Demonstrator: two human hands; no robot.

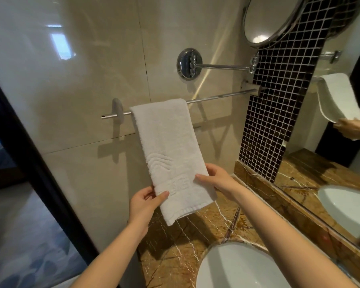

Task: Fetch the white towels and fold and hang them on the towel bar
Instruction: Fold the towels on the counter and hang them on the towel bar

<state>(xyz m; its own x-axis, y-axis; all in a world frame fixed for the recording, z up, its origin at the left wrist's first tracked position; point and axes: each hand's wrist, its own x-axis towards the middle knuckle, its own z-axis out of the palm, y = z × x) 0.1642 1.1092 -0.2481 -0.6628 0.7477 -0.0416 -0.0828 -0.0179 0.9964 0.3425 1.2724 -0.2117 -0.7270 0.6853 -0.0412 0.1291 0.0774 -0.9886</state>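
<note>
A folded white towel (170,148) with an embossed pattern hangs over the left part of the metal towel bar (218,97) on the beige tiled wall. My left hand (143,202) pinches the towel's lower left edge, thumb on the front. My right hand (216,179) pinches the lower right edge, thumb on the front and fingers behind. The towel's bottom hem hangs just above the counter.
A brown marble counter (185,242) with a white sink (237,269) lies below. A wall mirror (341,125) at right reflects the towel and hands. A round swing-arm mirror (270,19) juts out above the bar. A dark door frame (29,154) stands at left.
</note>
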